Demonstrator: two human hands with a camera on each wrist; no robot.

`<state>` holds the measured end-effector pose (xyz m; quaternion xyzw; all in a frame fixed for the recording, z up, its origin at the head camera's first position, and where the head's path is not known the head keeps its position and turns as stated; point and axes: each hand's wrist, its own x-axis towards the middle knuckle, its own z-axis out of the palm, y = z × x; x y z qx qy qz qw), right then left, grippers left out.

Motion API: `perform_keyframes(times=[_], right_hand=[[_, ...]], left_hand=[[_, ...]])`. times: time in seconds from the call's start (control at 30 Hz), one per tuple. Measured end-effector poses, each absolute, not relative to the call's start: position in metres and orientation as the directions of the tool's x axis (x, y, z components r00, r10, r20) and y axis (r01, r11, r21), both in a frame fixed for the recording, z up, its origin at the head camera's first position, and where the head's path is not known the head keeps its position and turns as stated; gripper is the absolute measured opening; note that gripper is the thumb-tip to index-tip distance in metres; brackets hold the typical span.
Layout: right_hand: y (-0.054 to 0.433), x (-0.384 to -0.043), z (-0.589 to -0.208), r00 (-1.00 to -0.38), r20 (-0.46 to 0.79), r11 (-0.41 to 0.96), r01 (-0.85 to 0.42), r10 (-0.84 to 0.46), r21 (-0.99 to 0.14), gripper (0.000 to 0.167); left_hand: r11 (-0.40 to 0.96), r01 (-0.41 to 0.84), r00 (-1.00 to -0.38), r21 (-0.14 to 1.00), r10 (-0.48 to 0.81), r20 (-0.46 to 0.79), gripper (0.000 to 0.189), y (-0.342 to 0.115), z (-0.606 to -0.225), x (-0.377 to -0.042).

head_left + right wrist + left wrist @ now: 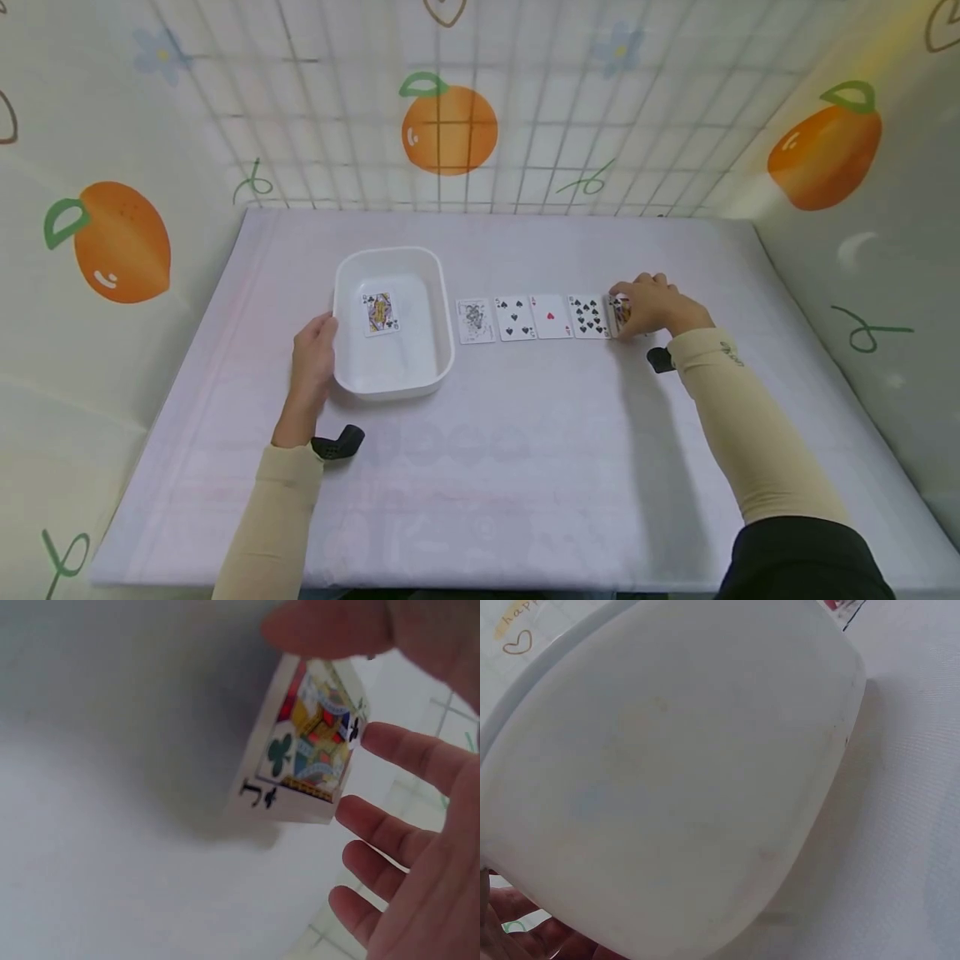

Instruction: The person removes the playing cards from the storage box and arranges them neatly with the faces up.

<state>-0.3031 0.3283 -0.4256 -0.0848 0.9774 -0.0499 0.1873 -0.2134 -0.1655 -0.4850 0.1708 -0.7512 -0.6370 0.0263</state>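
Observation:
My left hand (312, 352) grips the left rim of a white plastic basin (442, 367); its outer wall (690, 765) fills the left wrist view. Inside the basin lies a face card (381, 314), face up. My right hand (660, 302) is at the right end of a row of playing cards. There it pinches a jack of clubs (319, 742) by its edges, with the thumb on one side and fingertips (379, 739) on the other. In the head view the hand partly covers this card. Whether the jack is lifted off the table I cannot tell.
Left of the jack, face up in the row, are a joker (476, 322), a low spade card (515, 318), an ace of hearts (551, 317) and a high spade card (588, 317). A white cloth covers the table (480, 492). Printed curtains and a wire grid (540, 150) surround it.

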Motion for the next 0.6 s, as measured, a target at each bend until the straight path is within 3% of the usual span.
perform_keyframes(times=[0.6], right_hand=[[0.3301,-0.3079,-0.4352,-0.910,-0.376,0.983,-0.135,-0.173,-0.127,0.085]], left_hand=[[0.128,-0.203,-0.943,0.971,-0.293,-0.159,0.050,-0.1647,-0.4851,-0.2123]])
